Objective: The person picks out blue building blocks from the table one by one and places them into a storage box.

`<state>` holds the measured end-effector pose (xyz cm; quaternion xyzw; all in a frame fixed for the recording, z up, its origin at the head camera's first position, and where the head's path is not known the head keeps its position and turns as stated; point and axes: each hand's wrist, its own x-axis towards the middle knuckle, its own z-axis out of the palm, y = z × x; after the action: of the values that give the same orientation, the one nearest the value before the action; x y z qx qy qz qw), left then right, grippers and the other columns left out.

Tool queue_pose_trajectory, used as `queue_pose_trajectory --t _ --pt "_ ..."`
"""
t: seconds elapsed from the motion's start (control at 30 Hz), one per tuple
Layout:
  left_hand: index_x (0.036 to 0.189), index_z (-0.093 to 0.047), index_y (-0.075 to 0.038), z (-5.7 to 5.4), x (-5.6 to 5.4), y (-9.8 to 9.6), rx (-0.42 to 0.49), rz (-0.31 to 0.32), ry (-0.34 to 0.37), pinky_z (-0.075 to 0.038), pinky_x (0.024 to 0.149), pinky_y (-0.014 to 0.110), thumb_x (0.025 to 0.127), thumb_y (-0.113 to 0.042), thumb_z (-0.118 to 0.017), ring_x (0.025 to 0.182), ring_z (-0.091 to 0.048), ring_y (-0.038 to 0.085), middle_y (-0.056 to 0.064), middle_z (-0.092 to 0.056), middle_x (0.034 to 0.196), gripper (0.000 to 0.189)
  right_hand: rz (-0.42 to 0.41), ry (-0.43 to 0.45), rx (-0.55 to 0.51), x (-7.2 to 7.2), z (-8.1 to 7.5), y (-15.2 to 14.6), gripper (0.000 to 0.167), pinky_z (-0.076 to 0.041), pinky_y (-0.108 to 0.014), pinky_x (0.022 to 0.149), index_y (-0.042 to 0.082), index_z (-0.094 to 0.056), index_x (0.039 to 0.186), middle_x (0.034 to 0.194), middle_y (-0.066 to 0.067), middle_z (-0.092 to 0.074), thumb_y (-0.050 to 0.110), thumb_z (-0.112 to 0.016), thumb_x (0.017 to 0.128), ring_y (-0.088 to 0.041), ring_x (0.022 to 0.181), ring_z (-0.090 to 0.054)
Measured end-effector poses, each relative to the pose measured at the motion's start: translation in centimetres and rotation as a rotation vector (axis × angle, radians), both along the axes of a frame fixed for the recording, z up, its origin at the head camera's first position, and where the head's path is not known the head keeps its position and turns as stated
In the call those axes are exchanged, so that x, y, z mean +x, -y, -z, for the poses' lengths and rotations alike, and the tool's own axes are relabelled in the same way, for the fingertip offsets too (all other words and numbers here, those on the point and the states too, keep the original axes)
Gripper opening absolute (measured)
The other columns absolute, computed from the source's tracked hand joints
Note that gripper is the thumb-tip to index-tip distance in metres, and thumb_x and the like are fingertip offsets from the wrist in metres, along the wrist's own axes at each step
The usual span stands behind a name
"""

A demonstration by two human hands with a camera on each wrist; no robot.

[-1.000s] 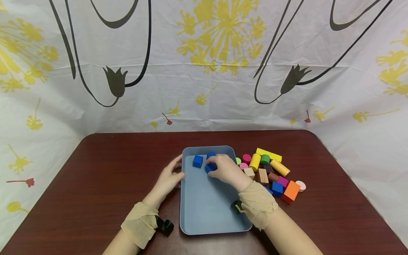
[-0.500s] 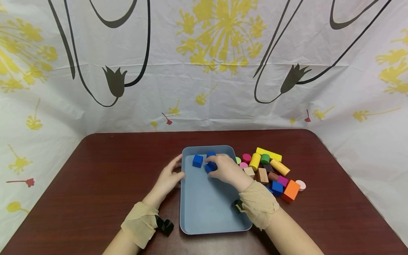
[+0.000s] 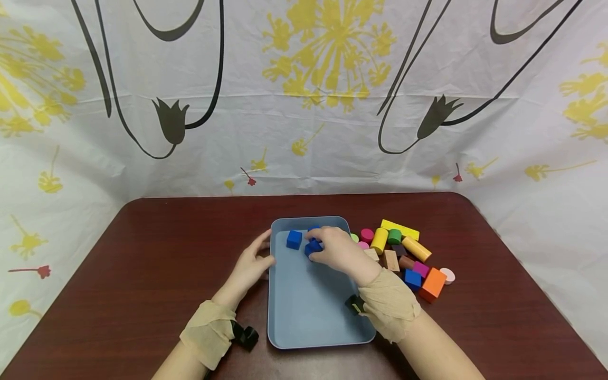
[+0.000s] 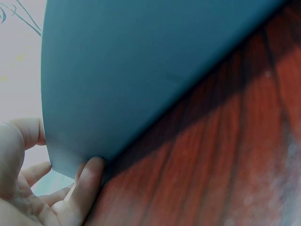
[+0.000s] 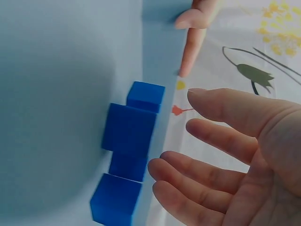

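Over the tray point(image 3: 309, 316), the right grip point(image 3: 336, 249) has lifted.

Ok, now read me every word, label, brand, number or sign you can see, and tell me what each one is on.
No readable text anywhere: the tray, blue blocks and orange block show none.
The backdrop shows printed flowers only.
The yellowish mark on the black wrist device is too small to read.
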<state>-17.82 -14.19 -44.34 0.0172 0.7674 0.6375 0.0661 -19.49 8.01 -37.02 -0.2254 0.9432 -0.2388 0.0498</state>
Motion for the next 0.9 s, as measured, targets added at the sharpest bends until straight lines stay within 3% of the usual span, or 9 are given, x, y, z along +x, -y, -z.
queue_pose_trajectory --t 0.3,0.53,0.9 --pt "0.149 -0.036 -0.023 0.0 0.0 0.0 0.01 -0.001 -0.001 -0.051 0.057 0.037 0.081 -0.003 -0.058 0.066 -0.055 0.022 0.015 -0.051 0.129 0.074 -0.006 -0.022 -0.034 0.8 -1.9 0.1 0.034 -0.053 -0.032 0.073 0.006 -0.068 0.115 0.112 -0.012 -0.065 0.014 -0.074 0.083 -0.023 0.09 -0.059" --pt "0.148 -0.038 -0.025 0.0 -0.1 0.0 -0.004 -0.008 0.005 -0.051 0.057 0.038 0.081 -0.003 -0.058 0.065 -0.055 0.022 0.013 -0.052 0.129 0.073 -0.001 -0.053 -0.04 1.8 -3.7 -0.3 0.03 -0.049 -0.025 0.063 0.01 -0.07 0.112 0.098 -0.002 -0.066 0.018 -0.074 0.083 -0.017 0.082 -0.058" --pt "0.149 -0.037 -0.024 0.0 -0.1 -0.1 0.007 -0.009 0.01 -0.051 0.056 0.037 0.081 -0.003 -0.058 0.064 -0.055 0.022 0.013 -0.052 0.129 0.074 -0.021 -0.106 -0.07 3.1 -5.6 -1.0 0.026 -0.049 -0.025 0.063 0.008 -0.069 0.112 0.103 -0.002 -0.066 0.016 -0.071 0.087 -0.018 0.082 -0.06"
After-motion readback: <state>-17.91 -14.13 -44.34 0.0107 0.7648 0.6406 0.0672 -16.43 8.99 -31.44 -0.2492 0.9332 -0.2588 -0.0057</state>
